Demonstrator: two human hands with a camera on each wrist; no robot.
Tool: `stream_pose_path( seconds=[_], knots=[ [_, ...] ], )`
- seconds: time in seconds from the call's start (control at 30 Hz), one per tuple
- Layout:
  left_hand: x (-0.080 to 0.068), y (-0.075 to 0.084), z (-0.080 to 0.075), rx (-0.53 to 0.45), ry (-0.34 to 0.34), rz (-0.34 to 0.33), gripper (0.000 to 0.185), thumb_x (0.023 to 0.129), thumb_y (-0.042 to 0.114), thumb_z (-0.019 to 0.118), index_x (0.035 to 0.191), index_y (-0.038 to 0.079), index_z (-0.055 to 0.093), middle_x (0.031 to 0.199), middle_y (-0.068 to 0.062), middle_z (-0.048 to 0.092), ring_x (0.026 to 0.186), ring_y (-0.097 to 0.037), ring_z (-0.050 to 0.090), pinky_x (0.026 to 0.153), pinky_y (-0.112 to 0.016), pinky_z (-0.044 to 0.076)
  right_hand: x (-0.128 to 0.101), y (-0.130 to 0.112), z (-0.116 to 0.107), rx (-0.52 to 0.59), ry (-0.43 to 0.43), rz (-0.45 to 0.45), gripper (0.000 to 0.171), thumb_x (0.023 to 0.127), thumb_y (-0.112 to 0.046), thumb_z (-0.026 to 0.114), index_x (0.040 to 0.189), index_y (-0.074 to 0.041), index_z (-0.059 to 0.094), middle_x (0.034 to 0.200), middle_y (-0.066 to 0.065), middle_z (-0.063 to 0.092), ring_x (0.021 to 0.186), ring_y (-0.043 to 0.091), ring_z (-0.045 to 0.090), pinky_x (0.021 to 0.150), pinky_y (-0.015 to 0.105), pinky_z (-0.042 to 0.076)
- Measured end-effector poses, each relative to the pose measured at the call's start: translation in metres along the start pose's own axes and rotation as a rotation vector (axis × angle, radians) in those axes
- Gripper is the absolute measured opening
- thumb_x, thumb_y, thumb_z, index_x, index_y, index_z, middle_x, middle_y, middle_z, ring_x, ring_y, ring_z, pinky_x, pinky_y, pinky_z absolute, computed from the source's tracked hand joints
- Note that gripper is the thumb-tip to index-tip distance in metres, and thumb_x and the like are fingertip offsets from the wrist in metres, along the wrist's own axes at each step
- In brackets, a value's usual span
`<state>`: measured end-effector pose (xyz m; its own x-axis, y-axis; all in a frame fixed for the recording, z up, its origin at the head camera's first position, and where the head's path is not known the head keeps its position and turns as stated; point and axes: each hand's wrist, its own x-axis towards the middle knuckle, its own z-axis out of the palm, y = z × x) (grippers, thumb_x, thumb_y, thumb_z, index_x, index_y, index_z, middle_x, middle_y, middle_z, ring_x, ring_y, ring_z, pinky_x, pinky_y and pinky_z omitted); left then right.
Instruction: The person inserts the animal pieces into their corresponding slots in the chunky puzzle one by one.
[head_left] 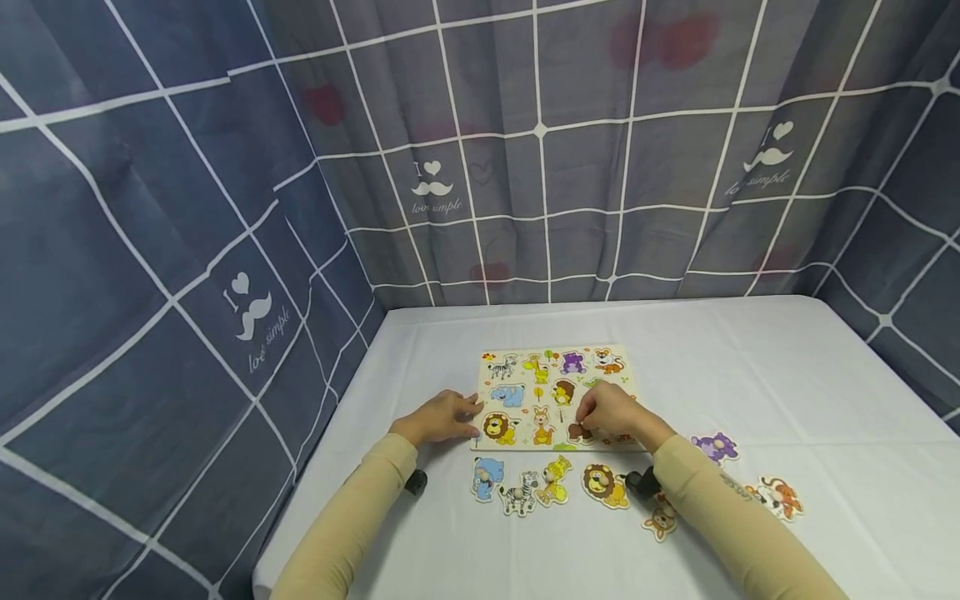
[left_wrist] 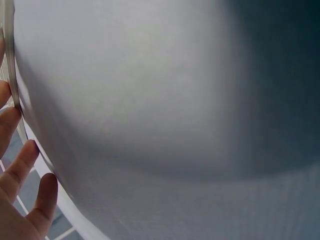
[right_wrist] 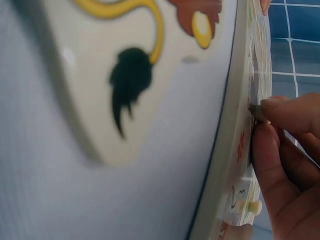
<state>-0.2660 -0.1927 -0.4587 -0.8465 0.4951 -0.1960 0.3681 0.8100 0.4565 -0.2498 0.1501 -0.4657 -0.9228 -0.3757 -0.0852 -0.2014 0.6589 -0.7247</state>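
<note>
Puzzle board [head_left: 557, 397] lies flat mid-frame on white tabletop [head_left: 787, 383].

Left hand [head_left: 441, 417] rests at board's left edge, fingers spread and relaxed, likely steadying board against sliding.

Right hand [head_left: 611, 410] at board's lower right, fingertips [right_wrist: 280, 107] pinching small brown piece [head_left: 577, 432] at board surface; arm bent inward, wrist low.

Loose animal pieces below board: lion piece [head_left: 604, 486], zebra piece [head_left: 519, 493], purple piece [head_left: 715, 447] at right.
</note>
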Motion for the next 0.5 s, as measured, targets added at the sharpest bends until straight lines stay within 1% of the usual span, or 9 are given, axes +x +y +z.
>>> stream_pose_path(
  seconds=[0.17, 0.27, 0.37, 0.5],
  knots=[
    [0.0015, -0.0005, -0.0005, 0.002, 0.001, -0.017, 0.060, 0.085, 0.033, 0.078, 0.138, 0.013, 0.058, 0.155, -0.004, 0.044, 0.136, -0.032, 0.047, 0.119, -0.047, 0.035, 0.0001, 0.0006, -0.0003, -0.007, -0.003, 0.012, 0.012, 0.083, 0.004, 0.070, 0.079, -0.006, 0.075, 0.078, 0.002, 0.071, 0.070, 0.015, 0.059, 0.062, 0.027, 0.050],
    [0.0032, -0.0005, -0.0013, 0.006, -0.003, -0.031, 0.060, 0.085, 0.034, 0.078, 0.139, 0.014, 0.058, 0.155, -0.002, 0.044, 0.141, -0.033, 0.043, 0.121, -0.047, 0.032, -0.0007, -0.0002, -0.0005, -0.009, -0.001, 0.023, 0.012, 0.083, 0.004, 0.070, 0.080, -0.006, 0.075, 0.079, 0.003, 0.072, 0.070, 0.015, 0.059, 0.061, 0.027, 0.050],
    [0.0041, -0.0007, -0.0019, 0.010, -0.008, -0.030, 0.060, 0.086, 0.035, 0.078, 0.139, 0.014, 0.058, 0.155, -0.001, 0.044, 0.144, -0.034, 0.040, 0.123, -0.047, 0.028, -0.0012, -0.0012, -0.0004, -0.008, -0.002, 0.025, 0.012, 0.084, 0.004, 0.070, 0.080, -0.006, 0.075, 0.078, 0.003, 0.071, 0.070, 0.015, 0.059, 0.061, 0.026, 0.050],
    [0.0029, -0.0017, -0.0017, 0.018, -0.013, -0.028, 0.061, 0.086, 0.035, 0.078, 0.139, 0.014, 0.058, 0.155, -0.001, 0.044, 0.142, -0.034, 0.041, 0.123, -0.047, 0.030, -0.0019, -0.0028, 0.0008, -0.003, -0.012, 0.007, 0.013, 0.083, 0.006, 0.068, 0.079, -0.006, 0.075, 0.077, 0.002, 0.071, 0.067, 0.014, 0.058, 0.058, 0.026, 0.049]
  ],
)
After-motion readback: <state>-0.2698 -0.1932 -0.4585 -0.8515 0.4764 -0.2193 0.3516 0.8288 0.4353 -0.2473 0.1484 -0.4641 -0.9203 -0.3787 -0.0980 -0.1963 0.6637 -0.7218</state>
